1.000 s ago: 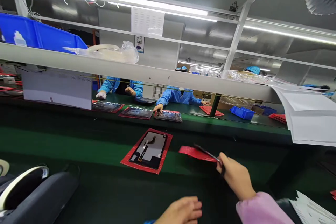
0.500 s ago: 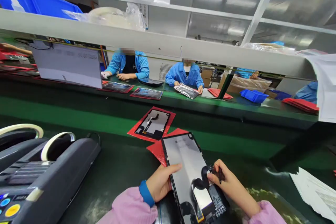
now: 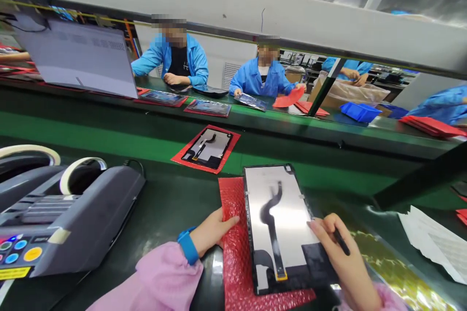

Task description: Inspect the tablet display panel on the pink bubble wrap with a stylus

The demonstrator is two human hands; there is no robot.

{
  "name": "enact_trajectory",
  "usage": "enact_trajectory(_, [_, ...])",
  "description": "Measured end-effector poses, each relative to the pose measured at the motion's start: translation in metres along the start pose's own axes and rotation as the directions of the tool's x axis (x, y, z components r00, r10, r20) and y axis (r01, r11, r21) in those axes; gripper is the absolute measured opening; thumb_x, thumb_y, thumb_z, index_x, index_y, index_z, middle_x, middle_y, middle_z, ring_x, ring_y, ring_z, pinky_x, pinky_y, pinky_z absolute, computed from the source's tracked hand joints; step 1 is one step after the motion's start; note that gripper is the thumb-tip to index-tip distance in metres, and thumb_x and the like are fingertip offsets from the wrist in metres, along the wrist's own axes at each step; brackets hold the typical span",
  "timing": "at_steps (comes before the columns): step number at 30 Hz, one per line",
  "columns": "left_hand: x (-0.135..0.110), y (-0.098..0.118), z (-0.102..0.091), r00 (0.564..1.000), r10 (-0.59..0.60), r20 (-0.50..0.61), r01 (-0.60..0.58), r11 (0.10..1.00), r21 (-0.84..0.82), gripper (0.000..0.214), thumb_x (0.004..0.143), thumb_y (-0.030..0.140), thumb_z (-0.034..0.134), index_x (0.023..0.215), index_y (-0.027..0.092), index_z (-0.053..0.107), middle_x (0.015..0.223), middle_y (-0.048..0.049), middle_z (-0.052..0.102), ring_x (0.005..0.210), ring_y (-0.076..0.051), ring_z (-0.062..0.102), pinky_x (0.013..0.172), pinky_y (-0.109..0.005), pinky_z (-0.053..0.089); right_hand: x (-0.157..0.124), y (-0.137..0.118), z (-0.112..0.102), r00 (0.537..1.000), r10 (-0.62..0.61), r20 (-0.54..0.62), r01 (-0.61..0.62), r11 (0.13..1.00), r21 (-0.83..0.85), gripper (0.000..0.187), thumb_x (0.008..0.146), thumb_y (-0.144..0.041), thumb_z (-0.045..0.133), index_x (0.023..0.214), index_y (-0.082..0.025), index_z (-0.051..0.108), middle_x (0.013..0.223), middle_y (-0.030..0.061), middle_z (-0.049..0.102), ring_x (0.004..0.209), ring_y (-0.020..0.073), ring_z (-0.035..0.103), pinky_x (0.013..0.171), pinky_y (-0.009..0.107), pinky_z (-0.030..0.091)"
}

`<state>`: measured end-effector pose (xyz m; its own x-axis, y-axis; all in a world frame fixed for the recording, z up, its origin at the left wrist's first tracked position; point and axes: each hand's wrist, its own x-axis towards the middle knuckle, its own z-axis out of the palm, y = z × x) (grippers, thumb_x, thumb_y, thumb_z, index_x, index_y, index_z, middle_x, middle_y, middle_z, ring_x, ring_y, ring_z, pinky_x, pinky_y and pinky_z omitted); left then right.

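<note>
A tablet screen panel (image 3: 288, 214) lies tilted in front of me, silver back up, with a black ribbon cable (image 3: 272, 228) running along it. Its right edge is gripped by my right hand (image 3: 337, 248), which also has a thin black pen-like tool (image 3: 341, 242) tucked in its fingers. Under and left of the panel is a red bubble-wrap sheet (image 3: 232, 248). My left hand (image 3: 215, 231), with a blue band at the wrist, pinches that sheet's left edge, thumb on top and the other fingers mostly hidden beneath.
Another screen panel (image 3: 215, 148) rests on red wrap (image 3: 229, 153) farther back. A grey machine (image 3: 91, 218) with tape rings stands left. White papers (image 3: 434, 240) and a shiny yellowish sheet (image 3: 397, 267) lie right. Co-workers in blue sit beyond the rail; a dark post (image 3: 412, 180) slants at right.
My left hand has gone from the panel to the red bubble wrap, which now lies beneath the panel. The ribbon cable now stretches up the silver back. The view has tipped downward.
</note>
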<state>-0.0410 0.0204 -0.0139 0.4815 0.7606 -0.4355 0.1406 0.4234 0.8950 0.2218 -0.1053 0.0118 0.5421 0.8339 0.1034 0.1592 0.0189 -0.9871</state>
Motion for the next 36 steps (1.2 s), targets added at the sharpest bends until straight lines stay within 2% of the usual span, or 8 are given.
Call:
enact_trajectory(6, [-0.017,0.019,-0.013,0.98,0.081,-0.181,-0.019,0.947,0.32,0.05,0.092,0.051,0.053,0.126,0.015,0.05,0.067,0.0008,0.065,0.05,-0.018,0.066,0.045,-0.025,0.05,-0.005,0.034,0.039,0.987,-0.049,0.151,0.078,0.979,-0.189,0.047,0.082,-0.062,0.069,0.074,-0.028,0.037,0.072,-0.0034,0.055,0.069,0.0172,0.054,0.065,0.027,0.047])
enact_trajectory(9, [-0.036,0.028,-0.032,0.928,0.21,-0.306,-0.022,0.854,0.519,0.042,0.095,0.04,0.046,0.129,0.016,0.052,0.064,0.0013,0.063,0.055,-0.022,0.067,0.053,-0.028,0.05,0.003,0.037,0.018,0.993,-0.079,0.092,0.102,0.952,-0.29,0.047,0.078,-0.062,0.074,0.076,-0.027,0.042,0.085,0.0024,0.068,0.076,0.0195,0.061,0.071,0.03,0.049])
enact_trajectory(11, [-0.048,0.031,-0.042,0.894,0.31,-0.323,-0.033,0.764,0.644,0.036,0.095,0.038,0.044,0.122,0.02,0.058,0.077,-0.0035,0.071,0.07,-0.025,0.071,0.065,-0.032,0.052,0.009,0.038,-0.008,0.994,-0.107,-0.008,0.1,0.953,-0.285,0.041,0.085,-0.064,0.065,0.082,-0.027,0.048,0.087,0.0036,0.072,0.064,0.0162,0.059,0.062,0.029,0.048])
enact_trajectory(13, [-0.056,0.029,-0.045,0.859,0.465,-0.213,-0.113,0.578,0.808,0.034,0.097,0.037,0.04,0.118,0.022,0.063,0.094,-0.0062,0.076,0.084,-0.027,0.073,0.075,-0.036,0.053,0.014,0.041,-0.032,0.996,-0.049,-0.077,0.036,0.986,-0.16,0.046,0.089,-0.072,0.052,0.095,-0.026,0.054,0.076,0.0009,0.07,0.045,0.0126,0.048,0.044,0.026,0.038])
enact_trajectory(16, [-0.062,0.017,-0.032,0.768,0.625,0.141,-0.345,0.218,0.913,0.035,0.101,0.031,0.035,0.114,0.023,0.067,0.102,-0.0056,0.077,0.091,-0.025,0.072,0.083,-0.035,0.055,0.014,0.05,-0.05,0.994,0.078,-0.08,-0.078,0.997,-0.005,0.062,0.079,-0.082,0.054,0.102,-0.025,0.057,0.061,-0.0042,0.062,0.034,0.0115,0.04,0.033,0.025,0.029])
enact_trajectory(20, [-0.06,-0.013,-0.004,0.667,0.6,0.442,-0.561,0.013,0.828,0.039,0.098,0.021,0.047,0.134,0.026,0.061,0.14,-0.0065,0.064,0.13,-0.03,0.058,0.105,-0.042,0.051,-0.002,0.055,-0.051,0.982,0.15,-0.116,-0.158,0.986,-0.061,0.062,0.07,-0.078,0.071,0.096,-0.022,0.06,0.065,0.0003,0.067,0.042,0.0143,0.055,0.041,0.028,0.044])
enact_trajectory(25, [-0.046,-0.044,0.0,0.725,0.459,0.513,-0.571,-0.013,0.821,0.082,0.085,0.036,0.074,0.157,0.035,0.034,0.17,-0.0098,0.015,0.151,-0.05,0.019,0.113,-0.071,0.032,-0.011,0.048,-0.052,0.977,0.139,-0.161,-0.171,0.964,-0.203,0.054,0.07,-0.072,0.076,0.079,-0.021,0.06,0.054,-0.0043,0.059,0.037,0.0095,0.048,0.04,0.025,0.039])
enact_trajectory(36, [-0.036,-0.041,-0.006,0.719,0.467,0.515,-0.577,-0.013,0.817,0.079,0.085,0.036,0.072,0.156,0.034,0.038,0.171,-0.0086,0.007,0.153,-0.047,0.012,0.118,-0.068,0.023,-0.001,0.053,-0.066,0.964,0.243,-0.11,-0.261,0.944,-0.2,0.054,0.069,-0.072,0.078,0.071,-0.022,0.057,0.056,-0.0018,0.064,0.034,0.0108,0.052,0.035,0.024,0.041])
